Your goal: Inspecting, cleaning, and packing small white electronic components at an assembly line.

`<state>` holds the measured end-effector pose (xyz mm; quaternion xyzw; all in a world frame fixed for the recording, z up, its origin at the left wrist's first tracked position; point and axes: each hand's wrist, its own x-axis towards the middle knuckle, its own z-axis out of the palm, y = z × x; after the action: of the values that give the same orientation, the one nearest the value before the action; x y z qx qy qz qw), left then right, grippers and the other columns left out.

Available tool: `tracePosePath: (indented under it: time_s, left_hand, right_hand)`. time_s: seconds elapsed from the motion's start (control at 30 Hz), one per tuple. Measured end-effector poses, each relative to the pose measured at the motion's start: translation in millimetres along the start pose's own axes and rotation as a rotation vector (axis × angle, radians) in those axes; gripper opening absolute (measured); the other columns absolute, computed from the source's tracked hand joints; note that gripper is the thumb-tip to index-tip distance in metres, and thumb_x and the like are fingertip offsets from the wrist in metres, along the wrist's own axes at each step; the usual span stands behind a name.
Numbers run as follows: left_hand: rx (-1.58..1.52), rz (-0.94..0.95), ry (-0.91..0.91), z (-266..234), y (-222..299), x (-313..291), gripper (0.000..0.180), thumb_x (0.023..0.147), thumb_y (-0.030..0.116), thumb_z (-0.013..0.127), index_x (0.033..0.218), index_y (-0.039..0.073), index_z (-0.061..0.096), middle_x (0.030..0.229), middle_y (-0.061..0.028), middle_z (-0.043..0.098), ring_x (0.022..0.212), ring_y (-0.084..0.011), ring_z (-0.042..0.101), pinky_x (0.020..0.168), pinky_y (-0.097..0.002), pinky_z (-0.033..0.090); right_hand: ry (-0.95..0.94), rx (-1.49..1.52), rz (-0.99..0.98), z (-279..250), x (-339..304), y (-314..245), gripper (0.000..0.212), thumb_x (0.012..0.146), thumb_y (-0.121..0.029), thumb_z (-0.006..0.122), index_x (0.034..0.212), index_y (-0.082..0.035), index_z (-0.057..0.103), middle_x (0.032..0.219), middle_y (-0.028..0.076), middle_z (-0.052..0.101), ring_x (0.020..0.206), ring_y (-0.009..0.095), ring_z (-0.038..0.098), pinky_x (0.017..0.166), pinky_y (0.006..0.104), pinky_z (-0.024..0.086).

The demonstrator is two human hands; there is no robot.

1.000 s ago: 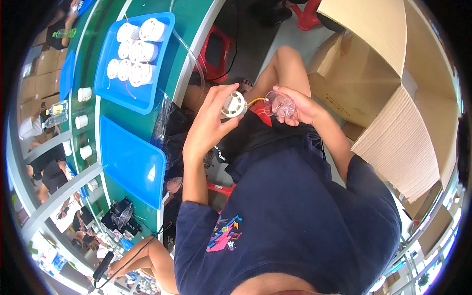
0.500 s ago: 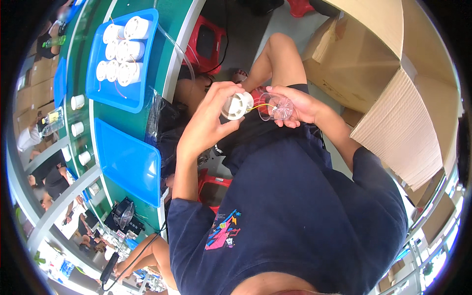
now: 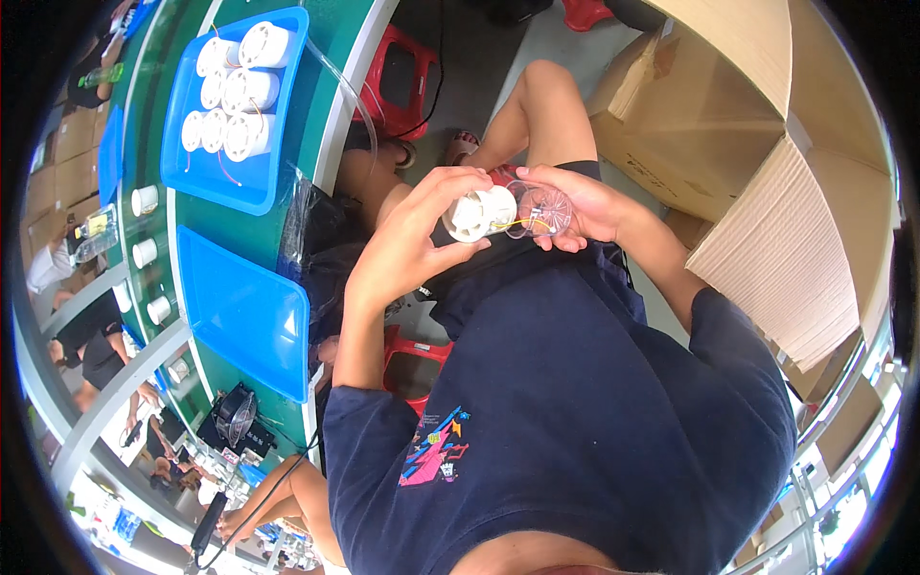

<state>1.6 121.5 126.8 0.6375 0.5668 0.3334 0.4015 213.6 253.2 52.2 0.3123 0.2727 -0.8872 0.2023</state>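
Note:
My left hand (image 3: 414, 222) grips a white round plastic housing (image 3: 470, 217) with slots in its end, fingers over the top and thumb below. In my right hand (image 3: 592, 207) is a clear ribbed plastic cup (image 3: 550, 209), its opening toward the housing. A thin yellow wire (image 3: 522, 225) runs from the housing to the cup. The two parts are held end to end above my lap, and the housing's right end meets or slightly enters the cup's rim; I cannot tell which.
On the green table (image 3: 326, 91) at left, a blue tray (image 3: 171, 158) holds several white housings with thin wires. Nearer lies another blue tray (image 3: 240, 311). A large open cardboard box (image 3: 700, 125) stands at right. Red stools (image 3: 422, 81) are under and beside the table.
My left hand has moved the white housing right and turned it, closing the gap to the clear cup. The yellow wire now bends inside the cup. My right hand has barely moved.

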Motion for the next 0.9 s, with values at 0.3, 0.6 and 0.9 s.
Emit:
tracePosePath:
  time_s: [0.3,0.6,0.9]
  left_hand:
    - [-0.074,0.032,-0.008,4,8,-2,0.062,0.067,0.002,0.08,0.123,0.008,0.056,0.127,-0.0123,0.057,0.12,-0.0294,0.055,0.098,-0.0382,0.046]
    - [-0.205,0.076,-0.012,9,4,-2,0.063,0.064,0.005,0.082,0.123,0.007,0.058,0.125,-0.0117,0.059,0.119,-0.0278,0.057,0.102,-0.0378,0.044]
    - [-0.478,-0.073,0.091,22,-7,-7,0.065,0.065,0.006,0.084,0.124,0.003,0.056,0.125,-0.0106,0.059,0.119,-0.0222,0.056,0.102,-0.0366,0.043]
  right_hand:
    - [-0.064,0.007,0.047,7,-3,3,0.064,0.094,-0.063,0.037,0.099,-0.004,0.061,0.066,0.013,0.065,0.041,0.015,0.059,0.033,0.0231,0.045]
    - [-0.218,0.162,0.039,23,-8,7,0.068,0.096,-0.063,0.029,0.114,-0.004,0.057,0.072,0.017,0.067,0.045,0.019,0.062,0.036,0.0263,0.05]
    - [-0.096,0.309,-0.154,50,-18,13,0.072,0.096,-0.065,0.026,0.117,-0.002,0.054,0.087,0.021,0.068,0.056,0.028,0.067,0.045,0.0328,0.056]
